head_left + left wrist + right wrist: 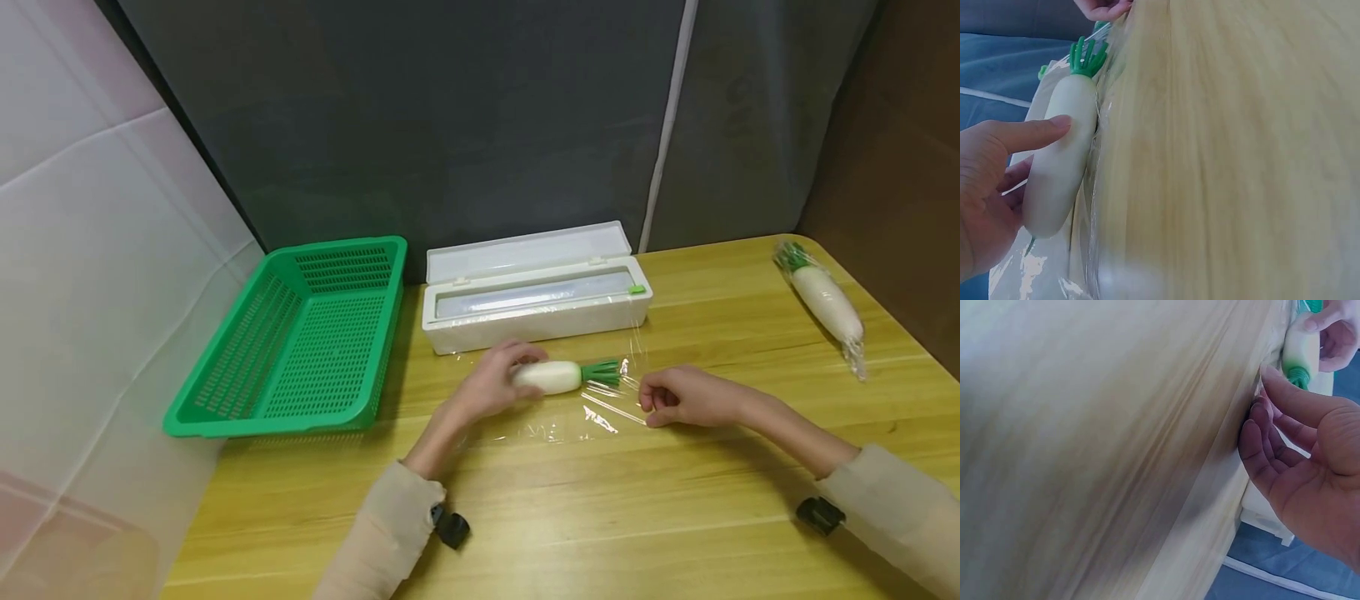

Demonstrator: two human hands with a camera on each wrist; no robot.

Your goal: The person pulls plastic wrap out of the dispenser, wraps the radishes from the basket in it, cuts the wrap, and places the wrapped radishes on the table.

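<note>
A white radish (557, 377) with short green stalks lies on a sheet of clear plastic wrap (600, 419), its leafy end toward the right. My left hand (495, 379) grips the radish by its blunt end. In the left wrist view, the thumb presses the near side of the radish (1060, 159) and the fingers curl behind it. At the right edge of the wrap, my right hand (690, 397) pinches the film between thumb and fingertips. The right wrist view shows this right hand (1313, 447) with its other fingers curled, just past the green stalks.
Behind the radish stands a white wrap dispenser (536, 321) with its lid raised and a green slider at its right end. A green basket (382, 333) is on the left. Another radish (828, 304), wrapped in film, lies at the far right of the wooden table (600, 533).
</note>
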